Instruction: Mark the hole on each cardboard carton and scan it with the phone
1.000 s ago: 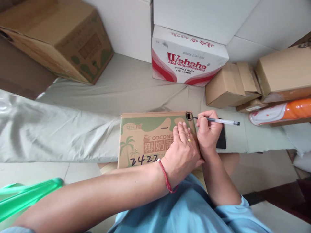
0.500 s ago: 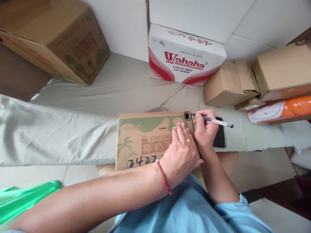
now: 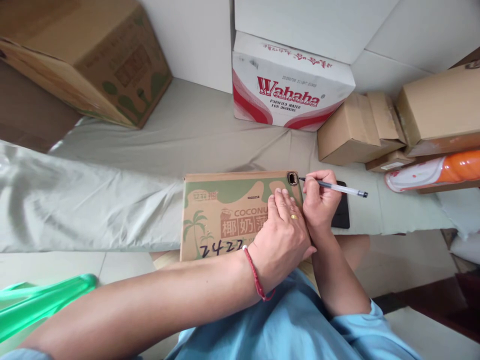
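Observation:
A brown and green cardboard box [image 3: 215,205] with a palm tree, the word COCONU and handwritten digits lies in front of me. My left hand [image 3: 283,225], with a ring and a red bracelet, rests flat on its right part, fingers stretched out together. Between thumb and fingers of my right hand [image 3: 320,200] is a pen [image 3: 347,190] with a clear barrel. Its dark tip is at the box's upper right corner, just right of a dark-edged hole [image 3: 292,178]; whether it touches the cardboard I cannot tell. Partly behind my right hand lies a flat black object [image 3: 342,212].
A grey cloth [image 3: 142,165] covers the bench. Behind stand a white and red Wahaha carton [image 3: 288,95], a large brown carton [image 3: 123,70] at left and smaller brown boxes [image 3: 348,130] at right. An orange and white cylindrical package [image 3: 435,172] lies far right; something green [image 3: 48,300] is lower left.
The whole view has shifted slightly, so things sit a little further right. Both hands keep nearly the same place on the box, and the pen tip stays beside the hole.

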A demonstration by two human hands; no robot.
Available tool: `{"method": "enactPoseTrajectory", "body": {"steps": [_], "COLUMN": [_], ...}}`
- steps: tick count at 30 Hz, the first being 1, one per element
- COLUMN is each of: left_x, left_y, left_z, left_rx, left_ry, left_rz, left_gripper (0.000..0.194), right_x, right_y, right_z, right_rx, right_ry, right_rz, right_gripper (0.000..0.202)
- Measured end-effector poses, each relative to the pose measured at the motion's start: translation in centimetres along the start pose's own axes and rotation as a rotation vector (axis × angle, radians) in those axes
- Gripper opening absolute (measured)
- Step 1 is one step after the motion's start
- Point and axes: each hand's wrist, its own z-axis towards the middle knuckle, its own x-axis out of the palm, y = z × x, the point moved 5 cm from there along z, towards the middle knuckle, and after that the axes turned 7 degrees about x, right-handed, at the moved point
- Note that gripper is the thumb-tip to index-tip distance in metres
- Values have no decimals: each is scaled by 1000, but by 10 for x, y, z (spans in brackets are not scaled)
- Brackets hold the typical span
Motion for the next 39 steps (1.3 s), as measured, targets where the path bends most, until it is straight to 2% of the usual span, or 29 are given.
{"method": "enactPoseTrajectory", "body": {"steps": [9,16,22,32,39], "left_x": [0,-1,-1,-1,-1], "left_y": [0,1,0,-1,0], "left_z": [-1,-1,-1,-2,-1], "left_rx": [0,-1,14,12,19], "left_ry": [-33,-27,-27,-60,-58], "left_rz": [20,30,32,9,-4], "left_gripper": [115,115,113,111,107], "right_x": [-3,-1,-5,4,5], "right_y": [-4,0,2,8,7], "right_z": [-3,-5,-6,-5,-5], "right_rx": [1,4,-37,-41,-55], "right_ry": [-6,69,26,201,204], "right_rz": [-19,-32,-36,-18,8], "right_gripper": [9,11,10,11,11]}}
